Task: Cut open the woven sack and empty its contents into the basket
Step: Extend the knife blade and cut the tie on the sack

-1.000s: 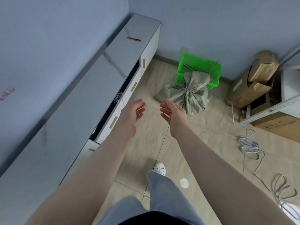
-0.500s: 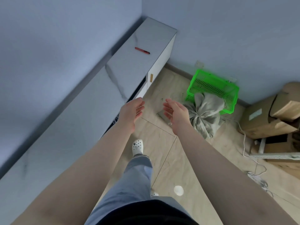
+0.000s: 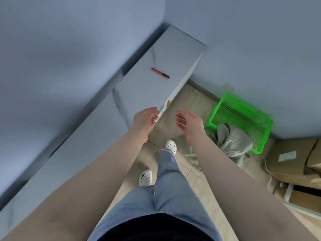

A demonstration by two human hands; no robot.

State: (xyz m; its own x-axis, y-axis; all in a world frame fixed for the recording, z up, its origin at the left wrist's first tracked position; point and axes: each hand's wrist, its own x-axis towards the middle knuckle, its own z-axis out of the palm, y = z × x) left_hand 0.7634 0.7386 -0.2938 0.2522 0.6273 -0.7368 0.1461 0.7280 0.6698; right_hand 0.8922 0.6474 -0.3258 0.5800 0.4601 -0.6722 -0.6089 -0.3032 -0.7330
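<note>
The person stands beside the long grey cabinet with both arms out in front, and neither hand carries anything — the left hand hovers over the cabinet's front edge with its fingers loosely curved, the right hand is held out over the floor tiles with its fingers relaxed and slightly spread. The red utility knife lies flat on the cabinet top, well ahead of the left hand, and fetching it looks to me like the step in hand. I would take it by the red body with the dark tip turned away, and keep the blade in until standing over the sack. The woven sack, tied at its neck, slumps on the floor against the near corner of the green basket by the wall. Since half a second ago the knife and cabinet end have drawn nearer, while sack and basket have slid off to the right — the feet have stepped forward.
</note>
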